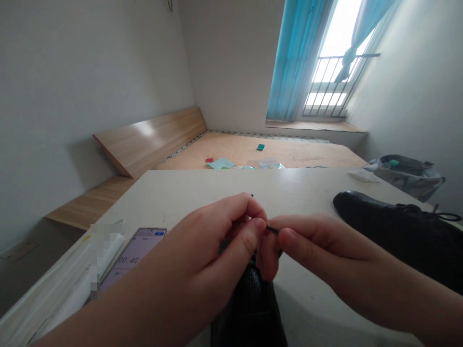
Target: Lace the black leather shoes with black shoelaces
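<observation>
A black leather shoe (249, 313) lies in front of me on the white table, its upper part covered by my hands. Just above it, my left hand (220, 250) is closed, thumb and index finger pinching a thin black shoelace (273, 230). My right hand (314, 241) also pinches this lace between thumb and forefinger, close to the left fingertips. A short stretch of lace shows between the two hands; the rest is hidden behind the fingers. The second black shoe (379, 221), with its lace tied in a bow, rests at the right.
On the white table (202, 188), a phone (133, 255) showing a timer and clear plastic packaging (72, 279) lie at the left. A small white packet (363, 176) is at the far right edge. Beyond stands a bed (231, 144) with small items; a basket (408, 173) is at right.
</observation>
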### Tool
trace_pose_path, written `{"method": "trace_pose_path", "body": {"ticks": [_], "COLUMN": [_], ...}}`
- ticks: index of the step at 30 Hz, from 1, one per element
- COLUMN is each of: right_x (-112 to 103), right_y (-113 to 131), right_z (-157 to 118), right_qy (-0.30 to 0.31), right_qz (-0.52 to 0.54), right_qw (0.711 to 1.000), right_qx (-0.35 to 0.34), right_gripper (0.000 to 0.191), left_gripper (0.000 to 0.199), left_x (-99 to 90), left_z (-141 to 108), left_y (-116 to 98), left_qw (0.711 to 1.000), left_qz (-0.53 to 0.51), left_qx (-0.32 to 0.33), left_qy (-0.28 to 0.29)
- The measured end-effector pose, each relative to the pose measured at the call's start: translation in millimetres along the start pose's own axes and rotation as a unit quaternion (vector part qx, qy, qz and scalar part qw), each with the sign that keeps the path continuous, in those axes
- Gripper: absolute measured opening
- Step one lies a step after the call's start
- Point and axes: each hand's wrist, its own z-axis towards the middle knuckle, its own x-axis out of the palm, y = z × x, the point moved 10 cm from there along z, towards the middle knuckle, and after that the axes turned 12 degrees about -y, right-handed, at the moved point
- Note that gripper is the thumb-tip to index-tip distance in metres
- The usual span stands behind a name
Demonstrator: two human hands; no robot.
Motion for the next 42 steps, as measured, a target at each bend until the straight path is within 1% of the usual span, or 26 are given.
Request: {"method": "trace_pose_path", "body": {"ticks": [2,5,7,10,11,13,15,16,18,20,23,25,27,29,30,32,34,36,37,38,39,41,42], "right_x": [-2,-4,-6,-8,-5,3,12,15,17,12,-1,-7,-11,-15,-17,-22,-23,-19,-17,-16,-17,-20,-21], "right_y": [10,25,28,25,25,22,19,17,13,7,0,-5,-10,-10,-8,2,16,27,29,28,25,16,11], "right_z": [-3,-6,-6,-6,-6,-5,-6,-6,-4,-1,4,6,7,8,8,7,4,1,1,2,4,8,10], "right_qy": [-0.026,-0.043,-0.073,-0.113,-0.107,-0.068,-0.013,0.007,0.018,-0.008,-0.073,-0.111,-0.137,-0.165,-0.178,-0.203,-0.213,-0.201,-0.189,-0.175,-0.161,-0.133,-0.115], "right_qz": [0.05,0.096,0.08,0.014,0.0,-0.003,0.028,0.05,0.088,0.111,0.166,0.206,0.205,0.154,0.115,0.021,-0.088,-0.198,-0.245,-0.281,-0.304,-0.321,-0.318], "right_qw": [0.998,0.992,0.991,0.99,0.99,0.995,0.999,0.998,0.996,0.994,0.983,0.972,0.969,0.974,0.977,0.978,0.966,0.941,0.929,0.921,0.919,0.927,0.935], "right_qx": [-0.013,-0.064,-0.083,-0.088,-0.086,-0.067,-0.04,-0.028,-0.007,0.006,0.009,0.015,0.025,0.019,0.006,-0.043,-0.116,-0.186,-0.202,-0.204,-0.192,-0.141,-0.108], "right_gripper": [0.04,0.036,0.034,0.027,0.025,0.026,0.031,0.035,0.039,0.041,0.038,0.031,0.025,0.02,0.017,0.014,0.015,0.017,0.019,0.025,0.032,0.042,0.042], "left_gripper": [0.027,0.035,0.038,0.042,0.048,0.061,0.064,0.063,0.057,0.048,0.036,0.028,0.019,0.02,0.023,0.031,0.039,0.045,0.047,0.049,0.05,0.05,0.048], "left_x": [-5.0,-19.0,-26.4,-30.5,-30.6,-28.0,-18.8,-17.4,-14.7,-11.7,-0.8,12.0,26.2,35.4,38.1,41.4,42.2,40.8,39.4,37.5,34.6,27.1,24.3], "left_z": [-1,-3,-6,-11,-13,-15,-16,-15,-13,-12,-18,-25,-31,-30,-27,-22,-19,-19,-19,-19,-18,-15,-12], "left_y": [-1,-3,-8,-22,-26,-30,-29,-26,-15,2,23,32,38,40,39,37,36,35,35,35,36,41,44], "left_qw": [0.998,0.988,0.98,0.97,0.969,0.973,0.982,0.986,0.994,0.999,0.994,0.983,0.971,0.967,0.971,0.979,0.982,0.983,0.983,0.984,0.984,0.985,0.985], "left_qz": [-0.065,-0.128,-0.164,-0.189,-0.181,-0.147,-0.116,-0.095,-0.048,-0.003,0.067,0.105,0.124,0.131,0.119,0.094,0.081,0.075,0.067,0.052,0.036,0.01,-0.001], "left_qx": [-0.005,0.006,0.026,0.07,0.081,0.092,0.09,0.081,0.045,-0.011,-0.082,-0.106,-0.122,-0.132,-0.129,-0.122,-0.117,-0.115,-0.117,-0.121,-0.126,-0.142,-0.148], "left_qy": [-0.023,-0.082,-0.111,-0.136,-0.145,-0.151,-0.116,-0.109,-0.085,-0.047,0.042,0.11,0.164,0.174,0.162,0.138,0.124,0.122,0.123,0.122,0.117,0.097,0.09]}}
